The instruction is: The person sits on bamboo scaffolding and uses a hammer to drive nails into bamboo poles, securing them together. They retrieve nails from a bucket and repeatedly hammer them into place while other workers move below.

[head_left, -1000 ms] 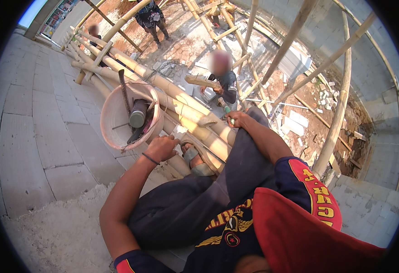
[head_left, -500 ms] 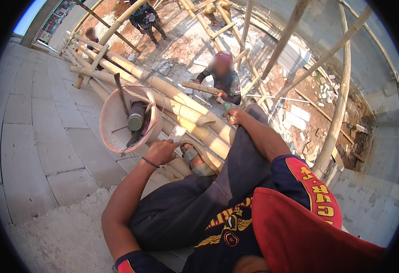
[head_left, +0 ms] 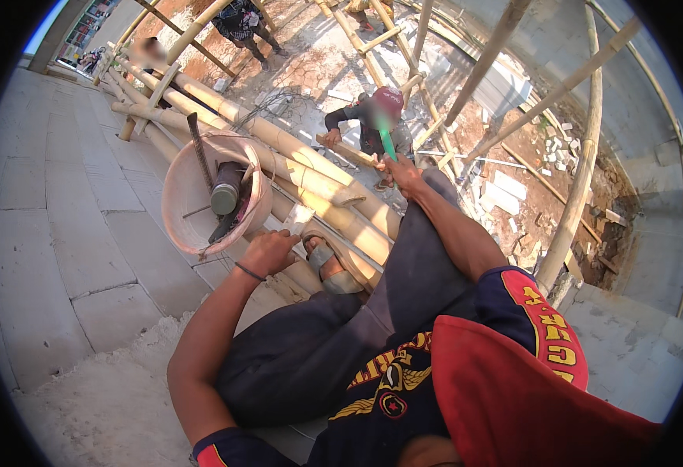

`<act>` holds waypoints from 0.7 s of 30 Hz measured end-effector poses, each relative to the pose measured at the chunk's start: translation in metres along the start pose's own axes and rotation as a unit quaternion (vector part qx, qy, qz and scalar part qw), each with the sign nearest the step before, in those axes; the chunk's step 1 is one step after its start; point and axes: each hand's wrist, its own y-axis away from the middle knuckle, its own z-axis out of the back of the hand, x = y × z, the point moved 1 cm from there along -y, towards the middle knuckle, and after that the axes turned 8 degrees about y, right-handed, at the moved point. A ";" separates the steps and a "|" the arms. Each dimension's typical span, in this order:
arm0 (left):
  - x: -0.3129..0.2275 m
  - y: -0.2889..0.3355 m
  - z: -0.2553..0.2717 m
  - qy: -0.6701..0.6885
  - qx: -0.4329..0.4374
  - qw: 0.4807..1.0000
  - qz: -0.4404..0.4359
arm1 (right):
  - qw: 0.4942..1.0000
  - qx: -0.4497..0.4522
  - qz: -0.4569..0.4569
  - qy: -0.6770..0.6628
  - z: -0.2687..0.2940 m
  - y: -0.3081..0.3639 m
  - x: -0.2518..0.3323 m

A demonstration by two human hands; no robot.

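My left hand point(head_left: 270, 251) is closed, its fingers curled beside my sandalled foot point(head_left: 327, 263). A small pale flat piece point(head_left: 299, 217) lies or is held just past its fingertips; what is inside the fist is hidden. My right hand point(head_left: 405, 176), at my raised knee, is closed round a green stick-like tool point(head_left: 387, 143) that points up and away. Left of my foot sits a pinkish bucket point(head_left: 178, 208). In it are a dark cylindrical container point(head_left: 224, 198), a dark ridged rod point(head_left: 199, 148) and other dark items.
Bamboo scaffold poles point(head_left: 299, 175) run below my foot. Grey block wall point(head_left: 84, 257) stretches along the left. Lower down, a co-worker in a red cap point(head_left: 389, 100) grips a wooden board point(head_left: 349, 153). Upright poles point(head_left: 583, 187) and rubble lie to the right; other people stand at the back.
The green tool in my right hand has swung up and now shows more of its length. My left hand has shifted slightly left. The co-worker's board has tilted downward to the right.
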 end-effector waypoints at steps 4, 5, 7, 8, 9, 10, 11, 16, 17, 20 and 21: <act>0.003 0.000 -0.004 -0.011 0.032 0.999 0.001 | 0.943 -0.143 0.175 0.245 -0.009 0.018 0.031; 0.002 -0.001 -0.005 -0.008 0.040 0.999 0.006 | 0.937 -0.145 0.182 0.262 -0.009 0.018 0.033; 0.001 -0.001 -0.005 -0.007 0.043 0.999 0.008 | 0.934 -0.141 0.149 0.291 -0.004 0.010 0.026; 0.000 -0.001 -0.005 -0.007 0.040 0.999 0.006 | 0.937 -0.134 0.108 0.304 -0.001 0.004 0.020; -0.001 -0.001 -0.005 -0.007 0.036 0.999 0.004 | 0.939 -0.125 0.074 0.313 0.003 -0.002 0.010; -0.002 -0.001 -0.004 -0.011 0.035 0.999 0.000 | 0.902 -0.132 0.051 0.407 0.006 -0.008 0.000; -0.002 -0.001 -0.003 -0.017 0.033 0.999 -0.003 | 0.857 -0.139 0.036 0.494 0.009 -0.013 -0.009; 0.003 -0.002 0.000 -0.006 0.019 1.000 0.005 | 0.833 -0.116 0.038 0.540 0.014 -0.023 -0.023; 0.005 -0.003 -0.001 -0.002 0.016 1.000 0.008 | 0.836 -0.127 0.058 0.531 0.012 -0.022 -0.018; 0.007 -0.002 -0.005 -0.004 0.020 1.000 0.004 | 0.842 -0.168 0.184 0.477 0.004 -0.008 0.005; 0.008 -0.002 -0.006 -0.016 0.030 0.999 0.002 | 0.838 -0.185 0.248 0.449 0.000 -0.002 0.013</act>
